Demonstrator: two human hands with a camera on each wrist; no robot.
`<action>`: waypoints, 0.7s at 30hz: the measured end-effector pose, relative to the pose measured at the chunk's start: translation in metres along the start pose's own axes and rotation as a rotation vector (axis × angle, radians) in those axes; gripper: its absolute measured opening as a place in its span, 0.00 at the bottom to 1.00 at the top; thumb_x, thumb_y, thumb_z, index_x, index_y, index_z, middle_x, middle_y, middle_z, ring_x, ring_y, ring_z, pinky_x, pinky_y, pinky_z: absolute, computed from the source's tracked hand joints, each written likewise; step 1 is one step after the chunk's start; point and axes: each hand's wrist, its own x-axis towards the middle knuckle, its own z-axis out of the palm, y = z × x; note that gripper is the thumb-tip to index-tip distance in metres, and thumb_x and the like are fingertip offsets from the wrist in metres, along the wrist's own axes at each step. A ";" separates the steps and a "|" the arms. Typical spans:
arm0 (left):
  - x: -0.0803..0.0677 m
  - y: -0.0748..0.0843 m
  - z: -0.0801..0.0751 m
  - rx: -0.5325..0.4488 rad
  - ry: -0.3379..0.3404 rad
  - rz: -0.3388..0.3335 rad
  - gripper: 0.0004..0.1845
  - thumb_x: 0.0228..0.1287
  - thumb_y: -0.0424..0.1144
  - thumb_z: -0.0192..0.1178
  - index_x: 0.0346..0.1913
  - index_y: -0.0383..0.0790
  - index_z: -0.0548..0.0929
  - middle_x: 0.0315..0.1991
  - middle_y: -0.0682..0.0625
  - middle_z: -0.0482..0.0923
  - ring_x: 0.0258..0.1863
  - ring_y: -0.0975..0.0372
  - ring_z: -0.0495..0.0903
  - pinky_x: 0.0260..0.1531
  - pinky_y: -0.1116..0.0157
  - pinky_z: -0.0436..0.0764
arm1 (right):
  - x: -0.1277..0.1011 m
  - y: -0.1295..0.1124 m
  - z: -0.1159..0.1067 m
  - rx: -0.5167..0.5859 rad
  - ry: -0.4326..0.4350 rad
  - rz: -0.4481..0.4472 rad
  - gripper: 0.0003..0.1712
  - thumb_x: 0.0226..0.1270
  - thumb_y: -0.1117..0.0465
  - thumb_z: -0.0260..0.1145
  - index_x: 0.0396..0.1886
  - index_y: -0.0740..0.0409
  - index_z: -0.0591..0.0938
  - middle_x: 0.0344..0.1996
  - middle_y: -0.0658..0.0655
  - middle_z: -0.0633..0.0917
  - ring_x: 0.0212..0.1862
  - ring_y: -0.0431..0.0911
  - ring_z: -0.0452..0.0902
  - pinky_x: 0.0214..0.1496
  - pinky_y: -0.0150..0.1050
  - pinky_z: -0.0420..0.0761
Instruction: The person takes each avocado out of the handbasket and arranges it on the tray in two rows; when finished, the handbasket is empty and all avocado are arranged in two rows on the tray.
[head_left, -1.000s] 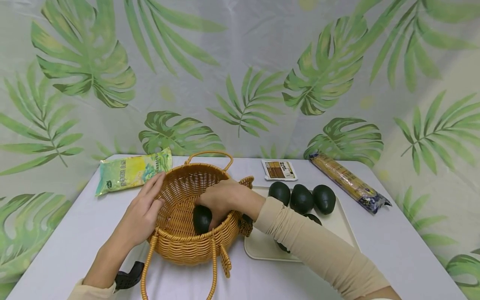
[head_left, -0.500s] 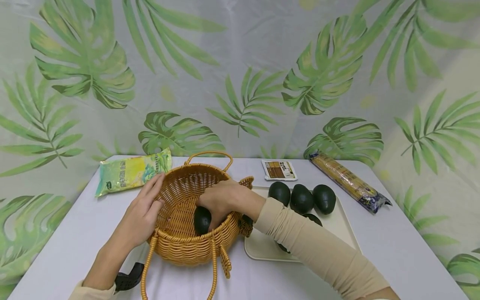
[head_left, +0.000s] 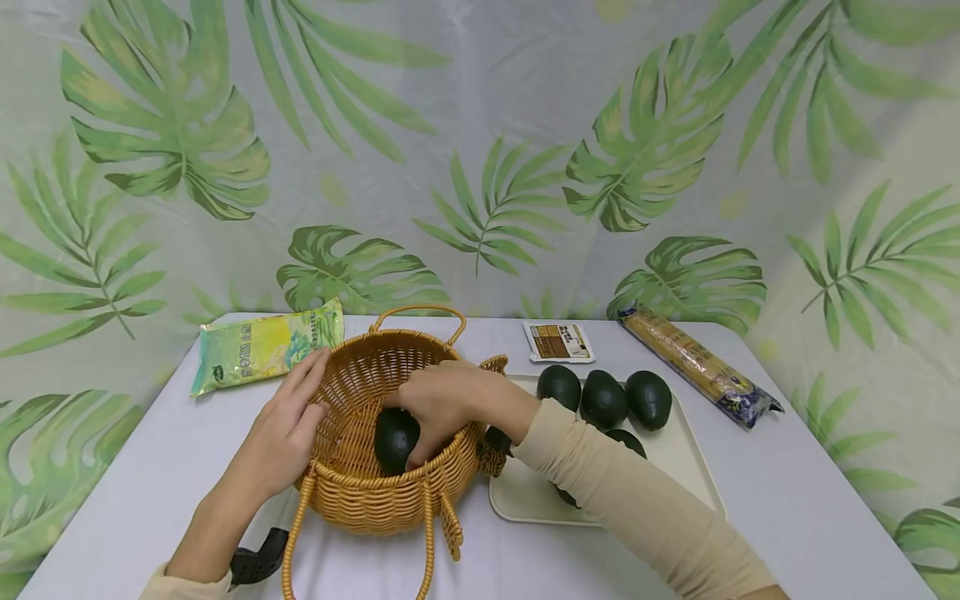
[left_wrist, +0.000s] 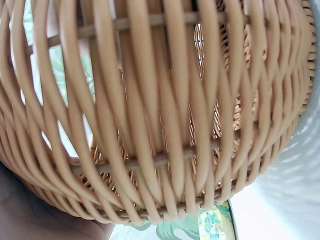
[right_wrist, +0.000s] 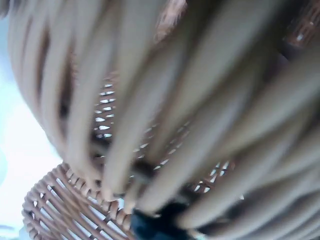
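A dark green avocado (head_left: 397, 440) is inside the brown wicker basket (head_left: 367, 507), low on its right side. My right hand (head_left: 442, 404) reaches over the basket's right rim and grips this avocado from above, the thumb along its near side. My left hand (head_left: 281, 429) rests against the left rim, fingers fairly straight and thumb tip at the edge. From the left wrist, the woven wall (left_wrist: 160, 110) fills most of the view, with part of the palm at lower left. In the right wrist view the wall (right_wrist: 165, 100) hides the right hand's fingers.
Several more avocados (head_left: 603, 400) lie on a cream tray (head_left: 675, 475) to the right, partly behind the right sleeve. A green-yellow packet (head_left: 262, 346), a small white-brown packet (head_left: 559, 342) and a long noodle-like packet (head_left: 693, 362) lie farther back. A basket handle (head_left: 295, 533) hangs in front.
Inside the basket, the avocado has shifted slightly left with my right hand, showing more of itself. My left hand and the basket stay where they were.
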 end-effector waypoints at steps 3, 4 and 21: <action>0.000 -0.001 0.000 0.003 0.002 0.000 0.32 0.80 0.34 0.40 0.83 0.39 0.51 0.83 0.40 0.47 0.81 0.40 0.49 0.71 0.33 0.58 | -0.003 0.001 -0.001 0.042 0.025 -0.016 0.48 0.53 0.30 0.76 0.72 0.45 0.77 0.45 0.43 0.87 0.42 0.37 0.82 0.40 0.35 0.82; 0.000 -0.001 0.000 0.003 0.003 0.000 0.32 0.80 0.34 0.40 0.83 0.39 0.51 0.83 0.40 0.47 0.81 0.40 0.49 0.71 0.33 0.58 | -0.004 0.001 -0.002 0.062 0.033 -0.020 0.48 0.53 0.31 0.76 0.72 0.45 0.77 0.45 0.43 0.87 0.42 0.37 0.82 0.40 0.34 0.82; 0.000 0.001 0.000 0.005 0.004 -0.004 0.33 0.80 0.34 0.40 0.84 0.40 0.51 0.83 0.39 0.47 0.81 0.40 0.49 0.71 0.33 0.58 | -0.030 0.011 -0.009 0.227 0.153 -0.111 0.51 0.59 0.36 0.76 0.76 0.56 0.71 0.38 0.46 0.89 0.33 0.32 0.81 0.40 0.28 0.80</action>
